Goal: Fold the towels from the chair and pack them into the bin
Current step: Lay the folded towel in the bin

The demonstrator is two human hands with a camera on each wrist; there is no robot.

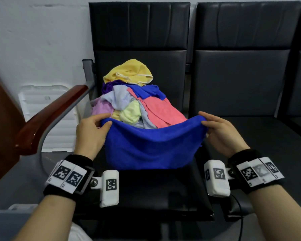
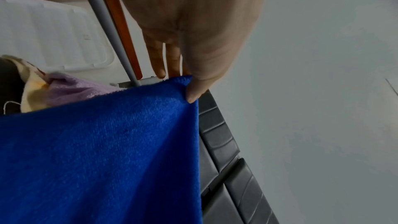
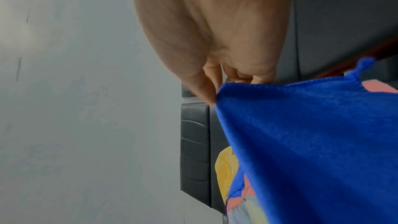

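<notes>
A royal blue towel (image 1: 151,145) hangs stretched between my two hands over the front of the black chair seat (image 1: 160,190). My left hand (image 1: 101,123) pinches its left top corner, thumb in front of the cloth (image 2: 107,151). My right hand (image 1: 206,121) pinches the right top corner (image 3: 312,134). The top edge sags in the middle. Behind it a heap of towels (image 1: 134,100) lies on the seat: yellow on top, then purple, pale blue, pink, pale yellow and lilac.
A wooden armrest (image 1: 47,117) on a grey metal tube runs along the left. A white plastic lid or bin (image 1: 47,110) stands on the floor beyond it. A second black chair (image 1: 247,84) adjoins on the right. A grey bin corner (image 1: 9,216) shows at bottom left.
</notes>
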